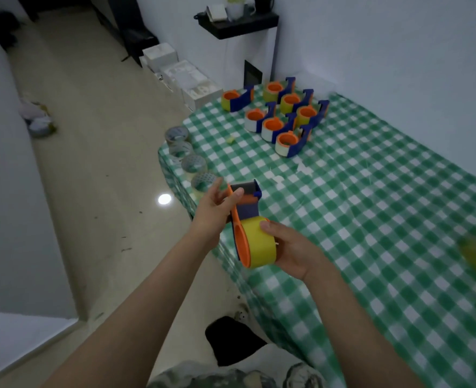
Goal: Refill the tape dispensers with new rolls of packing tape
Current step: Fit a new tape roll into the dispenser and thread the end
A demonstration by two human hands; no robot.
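Bare checked tablecloth (371, 208) lies open between the far dispenser cluster (281, 116) and edge-lined clear rolls (192, 161).

Seven loaded tape dispensers (283, 116) stand grouped at 12 o'clock on the bench (371, 219). An eighth dispenser (252, 219) is held between two hands. Four clear tape rolls (188, 161) line the 10 o'clock edge.

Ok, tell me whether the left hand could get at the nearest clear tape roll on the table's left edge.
Probably yes, once freed. The left hand grips the blue-and-orange tape dispenser just beside the nearest clear tape roll; nothing lies between them, but the hand is occupied.
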